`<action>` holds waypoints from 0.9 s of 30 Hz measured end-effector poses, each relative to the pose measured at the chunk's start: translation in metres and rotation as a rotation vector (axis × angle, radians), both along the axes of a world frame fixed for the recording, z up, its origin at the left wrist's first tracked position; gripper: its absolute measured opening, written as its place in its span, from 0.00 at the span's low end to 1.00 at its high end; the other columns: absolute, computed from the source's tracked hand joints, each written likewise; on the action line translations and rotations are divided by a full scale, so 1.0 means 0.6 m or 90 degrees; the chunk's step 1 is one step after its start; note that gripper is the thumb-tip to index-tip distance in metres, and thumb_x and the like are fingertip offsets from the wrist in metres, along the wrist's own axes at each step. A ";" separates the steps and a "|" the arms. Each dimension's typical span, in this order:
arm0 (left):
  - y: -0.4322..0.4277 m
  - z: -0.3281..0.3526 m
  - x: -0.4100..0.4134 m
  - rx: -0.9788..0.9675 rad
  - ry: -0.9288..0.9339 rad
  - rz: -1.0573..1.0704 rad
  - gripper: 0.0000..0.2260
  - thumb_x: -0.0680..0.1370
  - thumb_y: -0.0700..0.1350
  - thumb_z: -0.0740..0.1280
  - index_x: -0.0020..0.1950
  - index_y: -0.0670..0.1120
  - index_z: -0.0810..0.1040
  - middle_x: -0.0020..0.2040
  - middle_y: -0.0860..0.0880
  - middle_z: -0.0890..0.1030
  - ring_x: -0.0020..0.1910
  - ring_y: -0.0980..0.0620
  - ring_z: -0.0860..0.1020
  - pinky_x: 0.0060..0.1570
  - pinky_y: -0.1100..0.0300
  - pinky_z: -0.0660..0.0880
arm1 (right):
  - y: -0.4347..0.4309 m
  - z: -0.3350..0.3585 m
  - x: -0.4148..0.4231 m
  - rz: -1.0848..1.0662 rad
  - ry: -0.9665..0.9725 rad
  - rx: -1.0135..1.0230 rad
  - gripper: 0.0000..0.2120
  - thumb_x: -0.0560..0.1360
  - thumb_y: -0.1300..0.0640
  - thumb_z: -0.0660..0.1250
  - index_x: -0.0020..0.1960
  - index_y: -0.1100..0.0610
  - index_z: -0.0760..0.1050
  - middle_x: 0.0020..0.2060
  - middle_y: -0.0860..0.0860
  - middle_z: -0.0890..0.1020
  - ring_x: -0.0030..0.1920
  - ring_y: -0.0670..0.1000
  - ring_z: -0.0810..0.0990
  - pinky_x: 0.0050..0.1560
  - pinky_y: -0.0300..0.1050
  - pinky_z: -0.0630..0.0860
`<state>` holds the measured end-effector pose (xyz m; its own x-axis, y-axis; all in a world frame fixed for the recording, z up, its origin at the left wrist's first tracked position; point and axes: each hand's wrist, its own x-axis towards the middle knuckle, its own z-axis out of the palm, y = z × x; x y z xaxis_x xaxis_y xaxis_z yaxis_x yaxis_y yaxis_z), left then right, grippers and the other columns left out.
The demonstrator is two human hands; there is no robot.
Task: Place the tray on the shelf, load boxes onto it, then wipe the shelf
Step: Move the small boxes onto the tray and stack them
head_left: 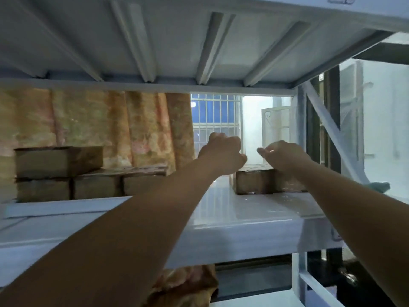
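Both grips empty: your left hand [221, 151] is curled into a loose fist, your right hand [285, 155] half-closed with fingertips pinched, neither holding anything. Both hover over the lone cardboard box [261, 181] at the right rear of the white shelf [243, 220]; the right wrist looks to be touching or just above its top, can't tell which. That box lies with its long axis left-right, directly below and slightly beyond both hands, so either hand can reach it; the right is nearer its far end. A stack of four more boxes [66, 173] sits well apart at the left rear, three in a row with one on top, on what looks like the pale tray [55, 209], though its edges are faint. My read: loading is in progress, and this box probably goes left to join the stack. Open shelf lies between the two groups, so there is a clear slide path. Watch the upper shelf ribs [210, 47] overhead, the diagonal brace [325, 129] on the right, and the shelf's front lip. A teal cloth [379, 187] sits at the far right edge, likely for wiping.
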<state>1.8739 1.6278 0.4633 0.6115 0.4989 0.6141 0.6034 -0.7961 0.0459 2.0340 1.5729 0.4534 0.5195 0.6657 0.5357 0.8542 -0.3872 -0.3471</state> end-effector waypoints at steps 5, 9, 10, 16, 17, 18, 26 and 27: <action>-0.001 -0.004 0.097 -0.131 0.049 0.022 0.26 0.79 0.60 0.55 0.58 0.40 0.78 0.61 0.40 0.76 0.63 0.45 0.72 0.62 0.52 0.68 | -0.001 -0.018 0.062 0.087 0.008 -0.091 0.27 0.75 0.34 0.53 0.42 0.56 0.77 0.43 0.53 0.78 0.49 0.56 0.77 0.51 0.48 0.73; 0.001 -0.027 0.126 -0.139 0.102 0.039 0.29 0.77 0.65 0.49 0.59 0.45 0.78 0.61 0.45 0.78 0.61 0.45 0.74 0.58 0.53 0.69 | 0.005 -0.025 0.091 0.113 0.070 -0.029 0.24 0.75 0.40 0.59 0.59 0.57 0.78 0.56 0.55 0.80 0.55 0.56 0.77 0.58 0.53 0.75; 0.002 -0.035 0.126 -0.131 0.095 0.051 0.30 0.76 0.67 0.49 0.60 0.47 0.77 0.62 0.46 0.77 0.61 0.45 0.73 0.58 0.52 0.69 | 0.006 -0.026 0.095 0.114 0.090 -0.008 0.24 0.74 0.41 0.61 0.60 0.57 0.77 0.55 0.55 0.80 0.54 0.56 0.77 0.57 0.52 0.75; 0.002 -0.056 0.132 -0.073 0.031 0.103 0.30 0.70 0.70 0.58 0.59 0.49 0.75 0.59 0.47 0.79 0.56 0.45 0.75 0.48 0.55 0.71 | -0.001 -0.028 0.096 0.123 0.127 0.000 0.24 0.71 0.39 0.66 0.52 0.60 0.81 0.50 0.56 0.82 0.51 0.56 0.79 0.57 0.51 0.76; 0.003 -0.056 0.133 -0.081 0.018 0.100 0.28 0.70 0.68 0.59 0.58 0.49 0.76 0.58 0.46 0.78 0.56 0.44 0.75 0.49 0.54 0.72 | -0.003 -0.028 0.093 0.124 0.132 -0.004 0.25 0.70 0.39 0.66 0.52 0.59 0.81 0.50 0.56 0.82 0.51 0.55 0.79 0.57 0.51 0.75; 0.002 -0.056 0.132 -0.090 0.005 0.094 0.27 0.70 0.66 0.60 0.57 0.48 0.76 0.58 0.46 0.78 0.55 0.44 0.76 0.50 0.53 0.74 | -0.006 -0.029 0.090 0.125 0.135 -0.010 0.25 0.70 0.38 0.66 0.53 0.58 0.81 0.50 0.55 0.81 0.52 0.55 0.79 0.59 0.52 0.75; 0.003 -0.044 0.108 -0.074 -0.141 0.081 0.25 0.70 0.60 0.65 0.63 0.50 0.75 0.63 0.50 0.78 0.60 0.48 0.75 0.51 0.58 0.69 | -0.018 -0.038 0.092 0.121 0.067 -0.078 0.29 0.69 0.38 0.67 0.67 0.47 0.72 0.65 0.50 0.73 0.57 0.52 0.72 0.55 0.46 0.70; 0.003 -0.041 0.104 -0.058 -0.157 0.087 0.24 0.70 0.60 0.64 0.63 0.51 0.76 0.62 0.50 0.79 0.59 0.48 0.76 0.50 0.58 0.69 | -0.017 -0.039 0.092 0.109 0.062 -0.068 0.29 0.69 0.37 0.67 0.67 0.47 0.72 0.64 0.50 0.74 0.54 0.51 0.71 0.51 0.45 0.69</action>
